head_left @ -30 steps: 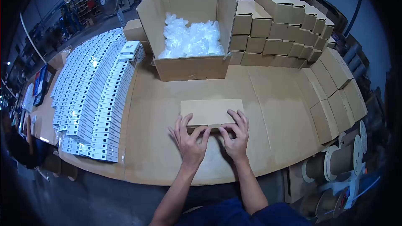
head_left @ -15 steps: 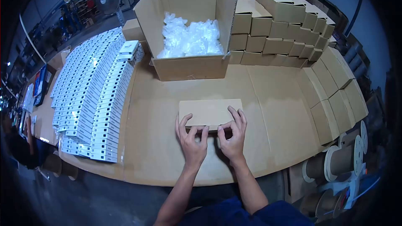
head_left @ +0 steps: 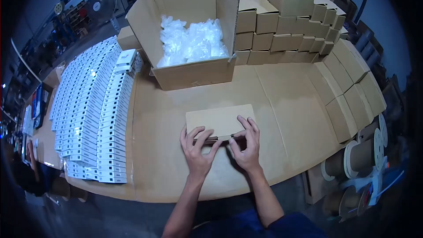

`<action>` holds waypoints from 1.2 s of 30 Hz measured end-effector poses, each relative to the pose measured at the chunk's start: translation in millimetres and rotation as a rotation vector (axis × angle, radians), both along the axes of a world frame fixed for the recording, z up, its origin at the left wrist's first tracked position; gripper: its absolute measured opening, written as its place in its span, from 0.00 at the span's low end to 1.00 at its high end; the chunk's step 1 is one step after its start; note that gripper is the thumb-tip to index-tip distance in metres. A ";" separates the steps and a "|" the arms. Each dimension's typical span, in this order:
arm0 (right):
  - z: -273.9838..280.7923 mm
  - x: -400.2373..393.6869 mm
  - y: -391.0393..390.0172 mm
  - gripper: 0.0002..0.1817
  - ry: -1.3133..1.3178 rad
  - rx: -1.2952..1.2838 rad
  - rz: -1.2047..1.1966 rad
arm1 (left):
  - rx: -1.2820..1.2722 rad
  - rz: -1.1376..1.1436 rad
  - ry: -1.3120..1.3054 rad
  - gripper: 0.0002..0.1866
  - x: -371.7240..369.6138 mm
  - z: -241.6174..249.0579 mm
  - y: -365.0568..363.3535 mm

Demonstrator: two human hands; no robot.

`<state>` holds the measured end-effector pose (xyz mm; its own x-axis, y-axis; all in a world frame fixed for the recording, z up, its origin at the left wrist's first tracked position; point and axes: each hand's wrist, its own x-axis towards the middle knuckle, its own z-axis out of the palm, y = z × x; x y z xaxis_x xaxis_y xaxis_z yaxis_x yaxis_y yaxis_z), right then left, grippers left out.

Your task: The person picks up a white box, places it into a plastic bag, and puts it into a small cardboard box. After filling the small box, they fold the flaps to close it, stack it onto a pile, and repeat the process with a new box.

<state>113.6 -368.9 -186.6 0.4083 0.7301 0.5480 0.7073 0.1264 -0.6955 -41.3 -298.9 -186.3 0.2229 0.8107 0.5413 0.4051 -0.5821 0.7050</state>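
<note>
A small brown cardboard box (head_left: 219, 120) lies on the cardboard-covered table in front of me, its top panel facing up. A dark gap shows along its near edge, beside a small tab. At the near left corner, my left hand (head_left: 197, 152) grips the box, fingers bent over the top edge and thumb at the front. My right hand (head_left: 246, 146) holds the near right part, with fingers on the top and the thumb and index finger close to the front edge. What lies inside the box is hidden.
Left stand tall stacks of small white boxes (head_left: 83, 105). A large open carton (head_left: 194, 77) at the back holds clear plastic bags (head_left: 194, 42). Brown boxes (head_left: 286, 24) are piled behind and along the right. Cable spools (head_left: 361, 154) sit off the right edge; a person's hand (head_left: 31, 150) shows far left.
The view has tilted slightly. My left fingers have shifted along the box's near edge, where the dark gap now shows more. Both hands stay on the box.
</note>
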 end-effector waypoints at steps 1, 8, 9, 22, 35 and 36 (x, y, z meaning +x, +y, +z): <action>3.5 1.2 -1.5 0.14 0.004 0.000 0.024 | 0.024 -0.035 0.020 0.15 -4.2 0.9 5.0; -13.1 8.9 5.8 0.20 -0.059 0.030 -0.048 | 0.123 -0.083 0.001 0.14 -0.9 -6.5 22.4; -12.7 9.7 7.5 0.18 -0.064 0.052 -0.066 | 0.131 -0.073 -0.006 0.13 1.5 -5.5 22.8; -15.6 58.4 8.7 0.56 0.324 -0.032 0.122 | -0.452 -0.242 -0.455 0.46 -34.2 -16.9 49.9; 0.1 167.1 -84.4 0.65 0.290 -0.310 0.093 | -0.594 -0.705 -0.036 0.35 75.1 -7.8 52.5; 6.3 183.1 -99.5 0.65 0.322 -0.242 0.045 | -0.585 -0.747 -0.007 0.36 101.9 8.2 48.8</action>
